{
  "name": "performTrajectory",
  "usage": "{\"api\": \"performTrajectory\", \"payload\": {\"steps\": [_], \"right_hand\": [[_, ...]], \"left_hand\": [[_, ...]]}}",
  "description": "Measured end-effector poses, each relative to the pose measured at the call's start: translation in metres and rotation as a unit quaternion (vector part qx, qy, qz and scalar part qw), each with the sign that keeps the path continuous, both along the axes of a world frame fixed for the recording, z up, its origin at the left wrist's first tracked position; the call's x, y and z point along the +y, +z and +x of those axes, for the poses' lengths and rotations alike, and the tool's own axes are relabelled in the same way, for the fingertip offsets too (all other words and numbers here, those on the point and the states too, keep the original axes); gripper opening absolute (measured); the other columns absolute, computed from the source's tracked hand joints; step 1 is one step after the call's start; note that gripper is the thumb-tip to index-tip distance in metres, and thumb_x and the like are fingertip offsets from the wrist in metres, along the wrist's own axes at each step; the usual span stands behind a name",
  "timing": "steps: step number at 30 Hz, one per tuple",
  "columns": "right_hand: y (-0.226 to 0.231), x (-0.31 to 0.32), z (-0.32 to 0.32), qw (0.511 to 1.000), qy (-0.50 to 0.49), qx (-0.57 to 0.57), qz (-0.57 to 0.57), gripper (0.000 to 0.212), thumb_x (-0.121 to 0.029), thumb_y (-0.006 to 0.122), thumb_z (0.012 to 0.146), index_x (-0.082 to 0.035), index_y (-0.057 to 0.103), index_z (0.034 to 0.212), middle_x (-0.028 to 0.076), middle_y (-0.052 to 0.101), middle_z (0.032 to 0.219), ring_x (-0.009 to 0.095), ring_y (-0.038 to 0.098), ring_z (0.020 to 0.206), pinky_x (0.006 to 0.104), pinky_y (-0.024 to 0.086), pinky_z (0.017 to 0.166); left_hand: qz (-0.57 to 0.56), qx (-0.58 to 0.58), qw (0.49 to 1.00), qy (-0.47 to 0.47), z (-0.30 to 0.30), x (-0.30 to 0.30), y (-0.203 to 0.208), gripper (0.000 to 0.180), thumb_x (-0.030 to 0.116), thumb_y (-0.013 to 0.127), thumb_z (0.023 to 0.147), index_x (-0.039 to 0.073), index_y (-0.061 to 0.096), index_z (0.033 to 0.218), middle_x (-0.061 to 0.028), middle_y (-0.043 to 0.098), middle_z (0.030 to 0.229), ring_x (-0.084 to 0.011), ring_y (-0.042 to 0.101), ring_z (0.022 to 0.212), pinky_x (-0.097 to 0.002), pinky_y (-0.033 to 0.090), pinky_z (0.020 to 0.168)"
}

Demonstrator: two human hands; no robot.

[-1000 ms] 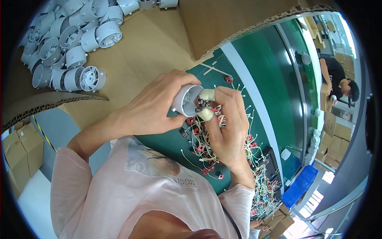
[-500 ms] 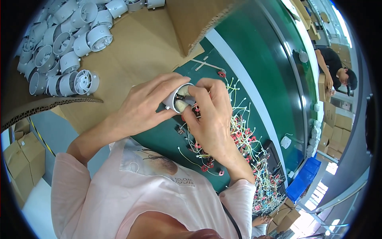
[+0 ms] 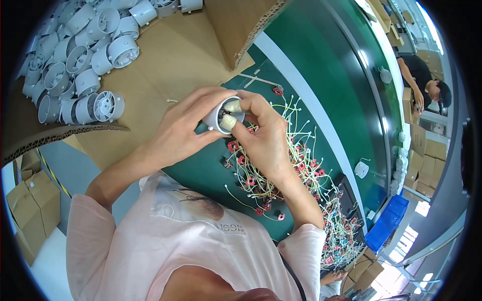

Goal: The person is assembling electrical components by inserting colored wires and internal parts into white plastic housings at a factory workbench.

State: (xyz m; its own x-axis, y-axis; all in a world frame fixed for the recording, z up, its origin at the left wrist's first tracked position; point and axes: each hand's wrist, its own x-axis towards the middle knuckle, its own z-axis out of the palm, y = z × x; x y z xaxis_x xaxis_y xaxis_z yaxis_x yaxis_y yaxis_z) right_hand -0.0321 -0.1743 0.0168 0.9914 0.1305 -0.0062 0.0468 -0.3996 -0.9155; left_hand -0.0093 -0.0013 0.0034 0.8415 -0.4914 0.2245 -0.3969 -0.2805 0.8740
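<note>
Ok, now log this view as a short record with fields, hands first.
Left hand: grips a pale cylindrical housing
Right hand: covered fingertips inside the housing, either side of a small dark part; grip unclear
Green table: tangled red parts with wires
Cardboard box: piled similar housings
Far right: blue bin, person in black

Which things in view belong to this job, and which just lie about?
Likely in use: pale housing in left hand; right hand partly inside; red wired parts; piled housings; carton.

Likely lying about: blue bin; round white piece with cord; boxes at left.
</note>
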Motion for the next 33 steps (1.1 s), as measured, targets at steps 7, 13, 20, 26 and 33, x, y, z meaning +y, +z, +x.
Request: {"api": "performTrajectory", "payload": {"steps": [7, 13, 20, 26, 33], "right_hand": [[0.006, -0.107, 0.044, 0.974, -0.193, -0.075, -0.089, 0.014, -0.002, 0.06, 0.082, 0.002, 0.059, 0.095, 0.003, 0.062, 0.086, 0.008, 0.056, 0.075, 0.0198, 0.044, 0.069], [-0.037, -0.195, 0.081, 0.869, -0.23, -0.224, -0.376, 0.016, -0.01, 0.06, 0.084, 0.0, 0.061, 0.096, 0.004, 0.06, 0.074, 0.01, 0.053, 0.068, 0.0235, 0.044, 0.065], [-0.002, -0.084, 0.05, 0.946, -0.056, -0.083, -0.31, 0.017, -0.012, 0.061, 0.081, -0.004, 0.061, 0.096, 0.012, 0.062, 0.072, 0.025, 0.059, 0.063, 0.0327, 0.048, 0.063], [-0.013, -0.08, 0.047, 0.892, 0.043, -0.11, -0.436, 0.014, -0.008, 0.062, 0.079, -0.005, 0.059, 0.092, 0.012, 0.06, 0.068, 0.03, 0.058, 0.062, 0.0347, 0.046, 0.059], [0.051, -0.065, 0.014, 0.954, -0.026, -0.092, -0.286, 0.012, -0.006, 0.059, 0.083, -0.003, 0.055, 0.094, 0.008, 0.064, 0.075, 0.016, 0.061, 0.064, 0.0282, 0.046, 0.055]], "left_hand": [[0.363, -0.281, 0.846, 0.27, 0.042, 0.033, 0.01, 0.063, 0.028, 0.07, 0.072, 0.011, 0.044, 0.126, -0.0182, 0.042, 0.125, -0.0384, 0.036, 0.119, -0.0509, 0.025, 0.1], [0.503, -0.298, 0.726, 0.362, 0.071, 0.042, -0.015, 0.044, 0.019, 0.065, 0.075, 0.007, 0.051, 0.115, -0.0183, 0.045, 0.121, -0.0395, 0.042, 0.112, -0.0557, 0.033, 0.09], [0.387, -0.241, 0.841, 0.291, 0.073, 0.042, -0.006, 0.039, 0.004, 0.059, 0.074, 0.006, 0.052, 0.112, -0.0145, 0.05, 0.11, -0.0317, 0.049, 0.096, -0.044, 0.042, 0.08], [0.208, -0.224, 0.951, 0.051, 0.02, -0.015, -0.016, 0.042, 0.004, 0.062, 0.073, 0.005, 0.052, 0.113, -0.0126, 0.049, 0.109, -0.0294, 0.047, 0.1, -0.0411, 0.042, 0.085], [0.162, -0.235, 0.958, 0.004, 0.005, -0.004, -0.028, 0.039, 0.011, 0.068, 0.072, 0.006, 0.052, 0.106, -0.0118, 0.049, 0.111, -0.0285, 0.046, 0.107, -0.0413, 0.041, 0.087]]}}
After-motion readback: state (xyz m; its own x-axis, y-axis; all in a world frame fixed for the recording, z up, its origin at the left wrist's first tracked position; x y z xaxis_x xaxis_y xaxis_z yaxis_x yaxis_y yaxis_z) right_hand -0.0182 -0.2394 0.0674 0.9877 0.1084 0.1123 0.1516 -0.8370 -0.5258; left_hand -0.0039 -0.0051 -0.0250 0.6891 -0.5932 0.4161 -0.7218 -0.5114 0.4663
